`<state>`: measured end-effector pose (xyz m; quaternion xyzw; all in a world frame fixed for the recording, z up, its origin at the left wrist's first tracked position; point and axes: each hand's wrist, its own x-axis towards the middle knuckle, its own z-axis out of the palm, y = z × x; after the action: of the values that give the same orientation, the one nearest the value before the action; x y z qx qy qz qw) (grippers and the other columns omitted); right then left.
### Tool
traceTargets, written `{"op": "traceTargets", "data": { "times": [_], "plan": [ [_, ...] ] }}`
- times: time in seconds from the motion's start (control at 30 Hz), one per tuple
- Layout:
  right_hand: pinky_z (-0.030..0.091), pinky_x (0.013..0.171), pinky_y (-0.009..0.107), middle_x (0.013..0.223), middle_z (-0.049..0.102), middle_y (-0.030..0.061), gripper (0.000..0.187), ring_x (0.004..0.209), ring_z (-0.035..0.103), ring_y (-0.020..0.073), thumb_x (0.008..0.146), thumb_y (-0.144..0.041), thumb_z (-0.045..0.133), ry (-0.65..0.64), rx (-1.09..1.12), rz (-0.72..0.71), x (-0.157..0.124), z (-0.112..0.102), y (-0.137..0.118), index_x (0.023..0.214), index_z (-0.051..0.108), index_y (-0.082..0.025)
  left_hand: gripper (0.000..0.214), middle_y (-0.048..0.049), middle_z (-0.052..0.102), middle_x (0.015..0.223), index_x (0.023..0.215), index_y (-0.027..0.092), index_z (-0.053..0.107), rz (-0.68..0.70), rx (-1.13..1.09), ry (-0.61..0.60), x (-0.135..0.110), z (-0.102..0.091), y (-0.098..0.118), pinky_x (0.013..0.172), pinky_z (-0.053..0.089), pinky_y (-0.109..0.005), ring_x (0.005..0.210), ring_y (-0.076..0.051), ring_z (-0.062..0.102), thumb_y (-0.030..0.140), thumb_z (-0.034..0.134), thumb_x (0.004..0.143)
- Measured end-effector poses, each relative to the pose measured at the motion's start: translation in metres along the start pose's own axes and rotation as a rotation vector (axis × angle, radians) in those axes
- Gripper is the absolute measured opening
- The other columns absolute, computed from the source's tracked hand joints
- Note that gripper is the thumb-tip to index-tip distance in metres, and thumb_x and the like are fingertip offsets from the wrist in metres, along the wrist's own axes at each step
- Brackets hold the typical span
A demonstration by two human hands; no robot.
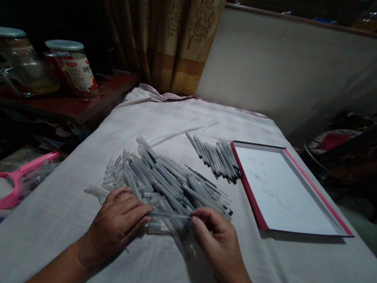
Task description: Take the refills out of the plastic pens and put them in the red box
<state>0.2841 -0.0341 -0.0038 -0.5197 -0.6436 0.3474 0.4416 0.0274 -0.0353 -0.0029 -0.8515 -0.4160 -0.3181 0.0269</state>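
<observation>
A slim, translucent grey plastic pen (171,215) lay level between two hands, just above the near edge of a loose heap of similar grey pens (169,176). The left hand (120,216) pinched one end between thumb and fingers; the right hand (221,238) pinched the other between thumb and forefinger. Handling it well probably called for light, even pressure at both ends, wrists in line so the thin barrel did not bend, and knuckles raised clear of the heap.

A pale checked cloth (224,279), creased in places, covered the table. Beyond the heap, a neater row of slim grey pens (216,157) lay beside a shallow, red-sided cardboard tray with a white inside (290,194). A gold patterned curtain (176,31) hung against the dim room's off-white wall (274,64).
</observation>
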Motion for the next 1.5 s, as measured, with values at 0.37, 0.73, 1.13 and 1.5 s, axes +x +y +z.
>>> {"op": "traceTargets", "data": {
  "times": [0.37, 0.73, 1.13, 1.5],
  "plan": [
    [0.048, 0.054, 0.025, 0.069, 0.068, 0.0031, 0.013, 0.059, 0.062, 0.0163, 0.086, -0.027, 0.060, 0.008, 0.002, 0.008, -0.002, 0.003, 0.004, 0.084, 0.071, -0.020, 0.020, 0.0002, 0.070, 0.081, 0.101, 0.020, 0.069, -0.003, -0.008, -0.011, 0.000, 0.001, -0.002, 0.098, 0.038, -0.039, 0.076, -0.016, 0.062, 0.028, 0.050, 0.101],
    [0.050, 0.061, 0.026, 0.075, 0.069, 0.0038, 0.012, 0.067, 0.063, 0.0170, 0.086, -0.026, 0.059, -0.004, 0.011, 0.020, 0.000, 0.005, 0.007, 0.089, 0.070, -0.020, 0.019, 0.0000, 0.071, 0.081, 0.103, 0.021, 0.068, -0.002, -0.001, -0.023, -0.001, 0.002, -0.004, 0.098, 0.040, -0.040, 0.076, -0.016, 0.063, 0.028, 0.050, 0.101],
    [0.048, 0.059, 0.026, 0.076, 0.069, 0.0029, 0.015, 0.064, 0.062, 0.0161, 0.082, -0.028, 0.063, 0.013, 0.009, 0.010, 0.001, 0.005, 0.002, 0.093, 0.070, -0.020, 0.018, -0.0002, 0.071, 0.080, 0.102, 0.020, 0.069, 0.022, 0.007, -0.022, 0.002, -0.001, -0.002, 0.095, 0.041, -0.039, 0.075, -0.016, 0.063, 0.028, 0.052, 0.100],
    [0.053, 0.066, 0.029, 0.081, 0.074, 0.0056, 0.008, 0.076, 0.069, 0.0198, 0.081, -0.024, 0.063, 0.118, 0.077, -0.066, 0.007, -0.012, 0.003, 0.078, 0.071, -0.021, 0.029, -0.0018, 0.067, 0.076, 0.090, 0.020, 0.067, 0.019, -0.013, -0.020, 0.001, -0.001, -0.006, 0.093, 0.043, -0.038, 0.076, -0.018, 0.061, 0.028, 0.042, 0.102]
  ]
}}
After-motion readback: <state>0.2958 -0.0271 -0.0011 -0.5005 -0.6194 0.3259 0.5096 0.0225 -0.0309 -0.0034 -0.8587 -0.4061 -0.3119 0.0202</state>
